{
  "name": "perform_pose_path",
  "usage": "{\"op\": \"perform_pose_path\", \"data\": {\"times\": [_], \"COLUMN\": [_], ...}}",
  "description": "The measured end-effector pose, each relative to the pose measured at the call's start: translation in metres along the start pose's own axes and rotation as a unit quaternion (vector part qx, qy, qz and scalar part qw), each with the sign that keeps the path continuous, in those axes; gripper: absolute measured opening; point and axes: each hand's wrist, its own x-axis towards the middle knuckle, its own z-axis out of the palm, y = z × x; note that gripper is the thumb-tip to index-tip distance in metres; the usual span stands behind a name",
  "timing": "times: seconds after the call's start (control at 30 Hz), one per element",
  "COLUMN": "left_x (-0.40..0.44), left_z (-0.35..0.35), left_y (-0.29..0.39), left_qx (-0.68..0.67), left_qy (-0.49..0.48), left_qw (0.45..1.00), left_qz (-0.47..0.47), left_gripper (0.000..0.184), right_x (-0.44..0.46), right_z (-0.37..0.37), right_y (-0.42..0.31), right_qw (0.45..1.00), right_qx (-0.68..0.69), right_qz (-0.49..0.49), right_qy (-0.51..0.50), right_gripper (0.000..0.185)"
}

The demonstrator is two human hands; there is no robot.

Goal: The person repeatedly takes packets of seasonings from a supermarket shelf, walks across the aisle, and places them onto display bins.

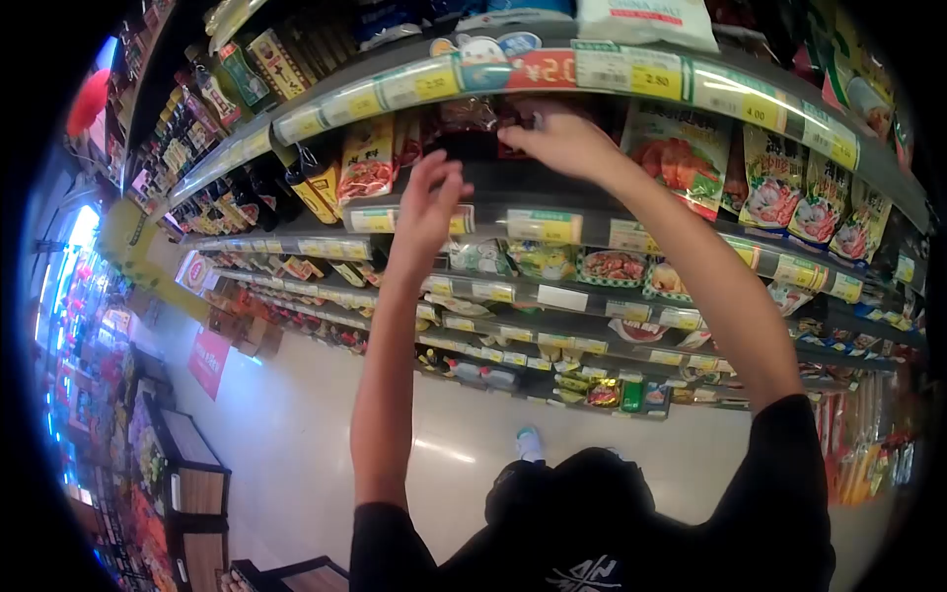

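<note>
My right hand point(564, 141) reaches into the upper shelf, under the price-tag rail. Its thumb points left, near dark red packets point(469, 115) at the back; the other fingers are blurred and partly hidden, so I cannot make out whether it holds one. In front of the same shelf's edge, my left hand point(431, 202) is raised with its fingers apart and slightly bent, holding nothing. A red and yellow seasoning packet point(368, 163) stands just left of it. To the right of my right hand is a larger seasoning packet point(679, 158) with food pictured on it.
A price-tag rail point(424, 87) runs just above my hands. Dark sauce bottles point(314, 183) stand at left, and more seasoning packets point(779, 183) at right. A white salt bag point(646, 22) lies on the shelf above. Lower shelves hold packaged goods. Display crates point(197, 493) stand across the aisle floor point(296, 444).
</note>
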Motion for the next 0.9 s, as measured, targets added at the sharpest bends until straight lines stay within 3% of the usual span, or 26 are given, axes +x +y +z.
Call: {"op": "perform_pose_path", "data": {"times": [0.07,0.1,0.17,0.2,0.3,0.33,0.37,0.43,0.5,0.53,0.63,0.73,0.83,0.9], "left_x": [0.05,0.072,0.111,0.128,0.155,0.163,0.181,0.197,0.208,0.206,0.202,0.216,0.224,0.224], "left_z": [-0.013,-0.019,-0.024,-0.025,-0.027,-0.025,-0.025,-0.026,-0.03,-0.031,-0.035,-0.041,-0.056,-0.064], "left_y": [-0.009,-0.014,-0.019,-0.022,-0.025,-0.021,-0.056,-0.073,-0.081,-0.07,-0.07,-0.085,-0.095,-0.098], "left_qx": [0.0,0.022,0.07,0.113,0.226,0.3,0.239,0.333,0.396,0.362,0.275,0.275,0.361,0.208], "left_qy": [0.005,0.009,-0.029,-0.052,-0.102,-0.135,-0.082,-0.063,-0.062,-0.102,-0.111,-0.079,-0.089,-0.097], "left_qw": [0.999,0.997,0.996,0.99,0.964,0.938,0.967,0.931,0.887,0.914,0.948,0.953,0.928,0.973], "left_qz": [-0.044,-0.071,-0.041,-0.064,-0.1,-0.111,-0.025,0.132,0.23,0.156,0.118,0.099,0.029,-0.013], "left_gripper": [0.04,0.038,0.034,0.033,0.034,0.036,0.039,0.044,0.05,0.053,0.049,0.04,0.033,0.032], "right_x": [0.06,0.056,0.081,0.074,0.102,0.117,0.098,0.126,0.121,0.12,0.116,0.112,0.105,0.095], "right_z": [0.017,0.014,0.037,0.04,0.053,0.058,0.054,0.055,0.058,0.058,0.059,0.057,0.054,0.047], "right_y": [0.029,0.002,0.019,0.005,0.025,0.044,0.015,0.041,0.041,0.041,0.039,0.037,0.033,0.014], "right_qw": [0.998,0.985,0.946,0.936,0.947,0.961,0.944,0.912,0.928,0.934,0.943,0.951,0.958,0.954], "right_qx": [-0.056,-0.159,-0.243,-0.275,-0.237,-0.182,-0.25,-0.335,-0.296,-0.276,-0.243,-0.208,-0.171,-0.206], "right_qz": [0.011,-0.016,0.017,0.035,0.08,0.016,0.049,-0.059,-0.048,-0.043,-0.041,-0.049,-0.054,-0.042], "right_qy": [0.028,0.068,0.215,0.215,0.201,0.209,0.211,0.231,0.222,0.221,0.223,0.226,0.223,0.215], "right_gripper": [0.064,0.061,0.059,0.058,0.059,0.055,0.05,0.044,0.044,0.044,0.044,0.044,0.045,0.044]}}
